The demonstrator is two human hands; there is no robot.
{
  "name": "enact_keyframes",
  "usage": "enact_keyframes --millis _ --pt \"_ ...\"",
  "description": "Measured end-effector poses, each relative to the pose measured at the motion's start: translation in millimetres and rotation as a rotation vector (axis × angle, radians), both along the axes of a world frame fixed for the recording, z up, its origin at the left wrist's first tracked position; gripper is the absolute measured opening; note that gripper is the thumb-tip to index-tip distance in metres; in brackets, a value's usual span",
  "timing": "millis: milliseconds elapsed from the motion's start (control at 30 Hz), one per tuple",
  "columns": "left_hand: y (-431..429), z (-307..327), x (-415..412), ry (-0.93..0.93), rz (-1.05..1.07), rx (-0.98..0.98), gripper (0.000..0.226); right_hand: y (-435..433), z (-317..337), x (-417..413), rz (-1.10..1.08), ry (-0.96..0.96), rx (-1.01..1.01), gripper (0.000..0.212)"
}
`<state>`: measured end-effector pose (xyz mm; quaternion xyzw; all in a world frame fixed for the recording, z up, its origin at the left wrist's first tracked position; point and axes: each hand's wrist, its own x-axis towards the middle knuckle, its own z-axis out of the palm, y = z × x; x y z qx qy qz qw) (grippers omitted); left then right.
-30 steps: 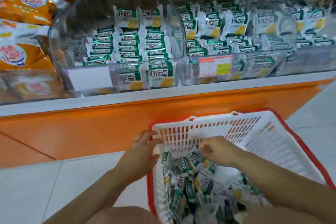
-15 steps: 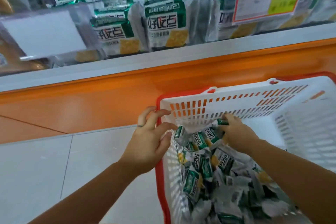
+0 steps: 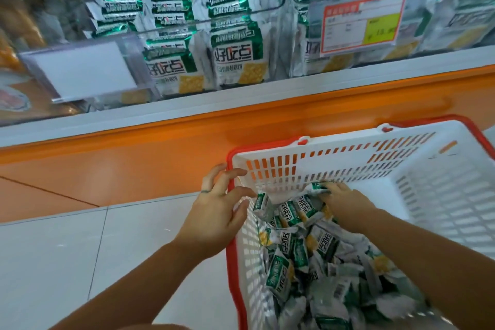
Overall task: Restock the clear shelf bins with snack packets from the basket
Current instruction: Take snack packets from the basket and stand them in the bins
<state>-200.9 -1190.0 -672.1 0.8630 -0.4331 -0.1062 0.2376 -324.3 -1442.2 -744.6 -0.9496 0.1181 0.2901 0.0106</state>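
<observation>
snack packets [image 3: 294, 211] light, slippery: pinch a sealed edge | your left hand [image 3: 214, 211] wide at basket [image 3: 348, 158] rim | right hand [image 3: 345, 201] grip buried, unclear

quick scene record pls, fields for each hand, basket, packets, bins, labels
left hand: fingers spread at the basket's far left rim corner, holding nothing
right hand: inside the basket, fingers curled on snack packets
basket: white with a red rim, in front of the orange shelf base
snack packets: green and white, heaped at the basket's left side
clear shelf bins: stocked with matching packets
price tag: red and yellow, right bin front
blank label: white, left bin front
</observation>
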Motion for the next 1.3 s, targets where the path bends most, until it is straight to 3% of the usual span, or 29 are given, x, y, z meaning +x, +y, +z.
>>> enact_keyframes --millis 333,467,700,800,900,1033,1200,1300 --pt "-1 -2 -2 0.0 0.028 -0.001 0.043 -5 -17 -2 -0.006 0.021 -0.016 0.038" --pt "-1 -3 -1 -0.009 0.029 -0.002 0.041 1 -19 -8 -0.022 0.01 0.06 0.052" --pt "-1 -1 -1 -0.031 0.013 0.012 0.043 -1 -6 -9 0.154 0.048 -0.021 0.048" --pt "-2 16 2 -0.042 -0.028 0.194 0.036 -3 30 -9 0.27 -0.07 0.016 0.05" --pt "-9 45 12 -0.076 -0.134 0.422 0.033 -2 81 -13 0.49 -0.383 0.045 0.046" --pt "-22 112 17 0.2 -0.1 0.31 0.032 7 157 -18 0.634 -0.589 -0.038 0.057" --pt "-31 202 1 0.547 -0.043 0.07 0.031 24 246 -12 0.838 -0.776 -0.117 0.046" --pt "-30 238 -10 0.614 0.053 -0.123 0.026 37 298 -5 0.861 -0.849 -0.139 0.038"
